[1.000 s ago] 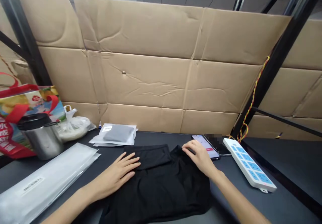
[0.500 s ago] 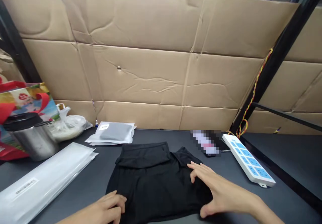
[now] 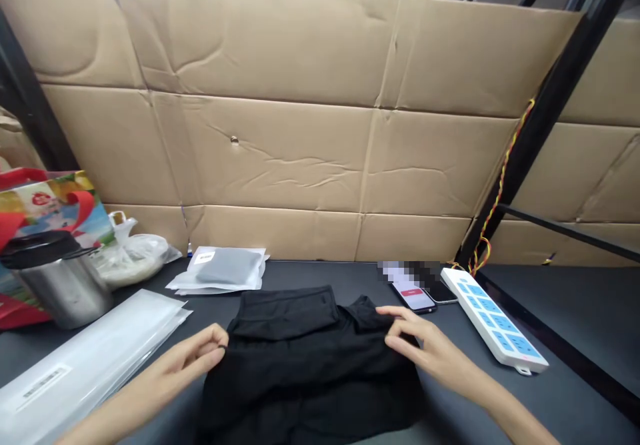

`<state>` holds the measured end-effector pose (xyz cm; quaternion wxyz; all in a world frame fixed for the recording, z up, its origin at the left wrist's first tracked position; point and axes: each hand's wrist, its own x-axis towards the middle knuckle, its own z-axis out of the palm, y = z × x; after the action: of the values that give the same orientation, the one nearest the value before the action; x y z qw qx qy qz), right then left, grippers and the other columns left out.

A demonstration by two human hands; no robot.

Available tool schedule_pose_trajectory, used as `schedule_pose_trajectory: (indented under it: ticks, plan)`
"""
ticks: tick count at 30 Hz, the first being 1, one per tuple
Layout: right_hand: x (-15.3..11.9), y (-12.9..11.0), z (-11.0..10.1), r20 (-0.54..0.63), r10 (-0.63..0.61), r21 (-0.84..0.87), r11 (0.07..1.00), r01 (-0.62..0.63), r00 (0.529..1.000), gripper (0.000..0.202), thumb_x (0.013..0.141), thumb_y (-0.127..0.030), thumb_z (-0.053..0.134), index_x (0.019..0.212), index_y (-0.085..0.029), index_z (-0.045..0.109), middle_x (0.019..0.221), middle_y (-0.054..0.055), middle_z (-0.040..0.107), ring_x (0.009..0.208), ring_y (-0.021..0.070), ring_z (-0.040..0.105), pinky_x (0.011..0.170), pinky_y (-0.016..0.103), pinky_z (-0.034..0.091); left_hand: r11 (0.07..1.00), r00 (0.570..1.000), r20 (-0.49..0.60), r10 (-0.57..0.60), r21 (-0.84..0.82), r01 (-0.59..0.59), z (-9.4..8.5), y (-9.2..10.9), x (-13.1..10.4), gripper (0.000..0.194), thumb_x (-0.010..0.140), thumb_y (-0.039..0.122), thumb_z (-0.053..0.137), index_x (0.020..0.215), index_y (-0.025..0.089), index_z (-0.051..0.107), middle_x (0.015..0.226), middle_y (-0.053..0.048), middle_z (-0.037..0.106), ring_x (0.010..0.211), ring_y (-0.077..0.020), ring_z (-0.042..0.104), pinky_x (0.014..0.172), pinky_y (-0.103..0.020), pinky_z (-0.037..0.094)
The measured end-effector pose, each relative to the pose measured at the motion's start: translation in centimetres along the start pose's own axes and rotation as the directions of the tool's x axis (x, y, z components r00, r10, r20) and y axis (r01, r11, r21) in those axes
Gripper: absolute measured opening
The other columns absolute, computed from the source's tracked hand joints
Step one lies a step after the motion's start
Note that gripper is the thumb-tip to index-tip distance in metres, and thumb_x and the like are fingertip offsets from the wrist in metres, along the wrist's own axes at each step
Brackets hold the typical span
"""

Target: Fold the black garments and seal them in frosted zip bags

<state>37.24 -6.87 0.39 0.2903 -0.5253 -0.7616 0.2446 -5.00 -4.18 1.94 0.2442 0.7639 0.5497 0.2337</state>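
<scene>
A black garment [image 3: 310, 358] lies spread on the dark table [image 3: 500, 405]. The left hand [image 3: 193, 355] pinches its left edge between thumb and fingers; the right hand [image 3: 425, 348] grips the fabric at its right side, near a phone [image 3: 415, 296] and a white power strip [image 3: 495, 328].

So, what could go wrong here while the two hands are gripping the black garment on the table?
The right hand pinches the black garment close to the phone and the power strip; a wide pull might sweep the phone or nudge the strip. The left hand grips the garment's edge beside the stack of clear bags, so dragged cloth could shift those slippery bags out of order.
</scene>
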Motion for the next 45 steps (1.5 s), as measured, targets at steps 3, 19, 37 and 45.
schedule_pose_trajectory:
  ticks: [3, 19, 37, 45]
  plan:
    - [3.2, 0.8, 0.5, -0.151, -0.007, -0.113, 0.994, -0.01, 0.988, 0.033, 0.092, -0.046, 0.043, 0.072, -0.022, 0.055, 0.11, 0.006, 0.062, 0.103, 0.0199, 0.057, 0.092, 0.032, 0.04, 0.989, 0.999, -0.017, 0.028, -0.147, -0.03, 0.4, -0.3, 2.8, 0.032, 0.085, 0.054, 0.042, 0.085, 0.025, 0.055, 0.076, 0.004, 0.06, 0.077, -0.0179, 0.059, 0.068, -0.022, 0.049]
    - [1.6, 4.4, 1.0, -0.243, 0.382, -0.378, 0.809, -0.45, 0.892, 0.04, 0.088, -0.055, 0.042, 0.063, -0.024, 0.044, 0.059, 0.0, 0.057, 0.057, 0.0185, 0.052, 0.055, 0.027, 0.03, 0.793, 0.839, -0.18, 0.513, 0.474, -0.383, 4.9, 2.3, 6.3, 0.035, 0.096, 0.031, 0.037, 0.125, 0.02, 0.054, 0.128, -0.009, 0.059, 0.125, -0.0274, 0.049, 0.104, -0.046, 0.039]
    - [8.5, -8.0, 7.6, -0.185, -0.004, -0.434, 0.897, -0.078, 0.983, 0.014, 0.089, -0.03, 0.049, 0.08, -0.022, 0.057, 0.076, 0.003, 0.066, 0.067, 0.0185, 0.062, 0.056, 0.025, 0.035, 0.673, 0.746, 0.281, 0.604, 0.321, -0.666, 10.2, 7.6, 5.6, 0.045, 0.097, 0.033, 0.044, 0.138, 0.015, 0.044, 0.142, -0.012, 0.047, 0.134, -0.026, 0.037, 0.113, -0.045, 0.03]
    - [7.6, -6.7, 8.9, -0.151, -0.124, -0.371, 0.927, 0.06, 0.981, 0.031, 0.098, -0.029, 0.035, 0.079, -0.021, 0.058, 0.081, 0.004, 0.066, 0.079, 0.018, 0.063, 0.069, 0.026, 0.042, 0.723, 0.87, 0.19, 0.454, 0.492, -0.485, 5.7, -0.6, 2.7, 0.047, 0.1, 0.037, 0.038, 0.146, 0.032, 0.029, 0.149, -0.001, 0.036, 0.137, -0.0285, 0.03, 0.111, -0.052, 0.03]
